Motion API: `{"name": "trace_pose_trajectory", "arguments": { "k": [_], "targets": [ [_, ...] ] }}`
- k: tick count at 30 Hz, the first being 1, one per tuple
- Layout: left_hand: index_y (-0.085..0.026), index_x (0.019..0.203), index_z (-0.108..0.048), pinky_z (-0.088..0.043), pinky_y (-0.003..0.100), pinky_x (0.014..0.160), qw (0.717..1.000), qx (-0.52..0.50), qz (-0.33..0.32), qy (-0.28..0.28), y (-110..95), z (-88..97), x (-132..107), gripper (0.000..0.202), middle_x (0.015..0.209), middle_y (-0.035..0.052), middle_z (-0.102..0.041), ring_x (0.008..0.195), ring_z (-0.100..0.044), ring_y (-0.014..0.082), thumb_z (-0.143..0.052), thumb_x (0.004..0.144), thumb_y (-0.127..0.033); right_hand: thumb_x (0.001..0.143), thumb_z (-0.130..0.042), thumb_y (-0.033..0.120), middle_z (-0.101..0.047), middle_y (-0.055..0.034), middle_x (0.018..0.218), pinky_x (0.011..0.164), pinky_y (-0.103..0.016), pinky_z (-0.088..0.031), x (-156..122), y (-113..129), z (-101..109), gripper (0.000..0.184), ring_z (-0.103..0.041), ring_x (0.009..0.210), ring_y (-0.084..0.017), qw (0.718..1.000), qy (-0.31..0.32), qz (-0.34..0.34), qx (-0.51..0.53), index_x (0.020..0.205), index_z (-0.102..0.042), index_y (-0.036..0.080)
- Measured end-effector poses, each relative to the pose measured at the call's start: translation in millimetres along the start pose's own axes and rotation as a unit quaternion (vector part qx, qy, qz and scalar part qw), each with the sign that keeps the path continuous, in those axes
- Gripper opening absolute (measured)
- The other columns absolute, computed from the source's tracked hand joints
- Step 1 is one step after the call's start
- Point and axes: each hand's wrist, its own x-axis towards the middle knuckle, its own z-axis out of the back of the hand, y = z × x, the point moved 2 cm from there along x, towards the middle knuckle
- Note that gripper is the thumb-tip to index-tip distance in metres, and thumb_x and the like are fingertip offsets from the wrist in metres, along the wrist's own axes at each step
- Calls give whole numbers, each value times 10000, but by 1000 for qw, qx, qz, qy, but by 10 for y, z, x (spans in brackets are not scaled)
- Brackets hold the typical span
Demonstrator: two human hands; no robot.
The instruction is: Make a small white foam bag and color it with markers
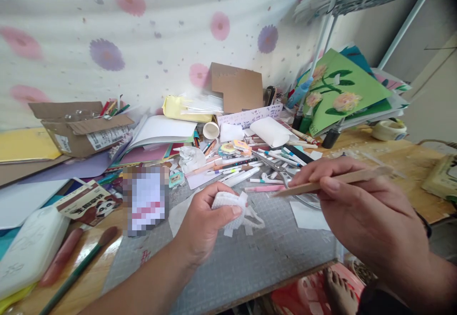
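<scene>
My left hand (206, 222) is closed around a small white textured piece (224, 201), which looks like tissue or cloth with loose strips at its edge; its exact kind I cannot tell. In my right hand (371, 210), a flat wooden stick (332, 182) is pinched between thumb and fingers. Its narrow tip points left toward the white piece, with a gap between them. Both hands are above the grey cutting mat (257, 262). Thin white strips (254, 217) hang or lie just beside the left fingers; which of the two is unclear.
Markers and pens (239, 174) crowd the mat's far side near the scissors (276, 165). A cardboard box (82, 129) stands back left, with a long brush (78, 270) in front. White paper (310, 215) lies below the right hand. Green painted card (332, 91) leans back right.
</scene>
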Motion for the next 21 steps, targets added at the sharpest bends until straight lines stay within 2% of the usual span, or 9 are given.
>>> {"name": "trace_pose_trajectory", "arguments": {
  "k": [3,7,10,14,17,21],
  "targets": [
    [-164,735,-614,-370,254,554,1000,14,3,12,4,-12,-5,204,680,18,-649,596,-530,143,-753,599,-224,900,-516,214,-660,-36,871,796,-361,-488,32,-58,-52,148,-624,863,-208,997,60,12,-46,814,-634,233],
    [-159,738,-628,-355,251,543,999,28,-6,24,12,-28,-16,197,670,15,-628,585,-506,137,-753,601,-224,930,-442,249,-584,-7,742,657,-291,-475,40,-221,-221,160,-567,687,-155,984,141,-31,-109,978,-584,195],
    [-165,738,-638,-350,241,540,999,29,-13,30,12,-29,-21,183,628,-11,-588,575,-475,123,-751,604,-214,916,-422,253,-514,19,697,578,-240,-430,56,-278,-349,188,-506,615,-122,971,177,-67,-146,937,-597,188],
    [-171,702,-631,-335,221,525,999,27,-19,30,2,-25,-20,151,598,-33,-551,566,-438,103,-742,604,-200,837,-543,254,-419,60,590,488,-209,-322,93,-261,-457,94,-391,530,-95,955,202,-96,-196,830,-599,180],
    [-171,692,-620,-319,212,496,999,30,-16,22,-5,-19,-20,156,574,-40,-537,540,-424,97,-739,598,-205,798,-576,213,-423,58,576,498,-209,-306,98,-232,-490,118,-385,544,-92,951,201,-76,-220,687,-552,182],
    [-168,693,-621,-337,206,490,999,36,-20,21,-12,-10,-15,151,564,-37,-558,523,-446,95,-734,600,-205,777,-580,202,-421,58,567,487,-211,-299,79,-193,-499,141,-374,528,-90,956,188,-42,-221,644,-538,188]
  ]
}}
